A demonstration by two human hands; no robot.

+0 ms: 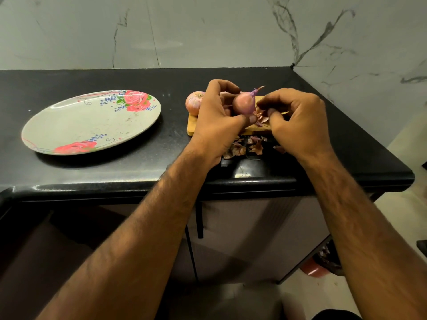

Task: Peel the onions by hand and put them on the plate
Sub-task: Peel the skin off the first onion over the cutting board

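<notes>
- Fingers (pixel 223 85) of the left hand (pixel 217 118) curl round a pink onion (pixel 243 105), thumb pressed under it, holding it just above the wooden board (pixel 193 127); its purple stem tip points up and to the right.
- Right hand (pixel 298 121) has its fingertips bunched, pinching a flake of dry skin (pixel 261 115) at the onion's lower right side.
- Second onion (pixel 194 102), papery coat on, sits at the board's far left corner, partly hidden behind the left hand.
- Torn peels (pixel 248 146) lie scattered on the counter just in front of the board, between the two wrists.
- Black polished stone counter (pixel 115 174) with a rounded front edge carries everything; it ends in a rounded corner at the right.
- Oval plate (pixel 76 125), pale with red roses and small blue sprigs, rests on the counter well to the left of the board, with no onion on it.
- Grey-white marble wall (pixel 208 31) with dark veins rises behind the counter and turns the corner on the right.
- Brownish cabinet doors (pixel 254 232) stand below the counter, one with a black vertical handle (pixel 200 220).
- Pale floor (pixel 404 204) shows at the right, with a reddish object (pixel 313 270) low beside the cabinet; what it is cannot be told.
</notes>
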